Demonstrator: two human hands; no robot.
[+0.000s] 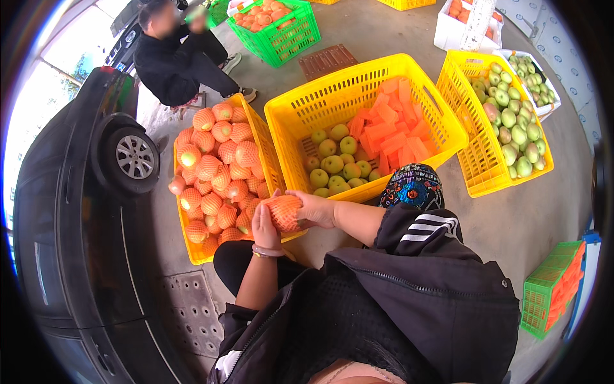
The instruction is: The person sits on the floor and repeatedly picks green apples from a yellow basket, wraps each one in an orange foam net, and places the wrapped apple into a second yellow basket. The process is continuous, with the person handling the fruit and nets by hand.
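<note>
Between my two hands is an apple in an orange foam net sleeve (283, 212). My left hand (265, 225) cups its left side, and my right hand (316, 210) grips its right end. Just left of them stands a yellow crate (261, 144) heaped with apples in orange foam nets (208, 166). Beyond my hands is a larger yellow crate (307, 108). Bare green apples (332, 164) fill its near left part, while flat orange foam net sleeves (395, 125) lie piled on its right.
A black car (81, 230) stands close at left. A seated person (165, 62) is beyond the netted apples. At right are a yellow crate (472, 158) of bare apples and a green crate (537, 297) with orange nets. Another green crate (288, 38) holds netted fruit.
</note>
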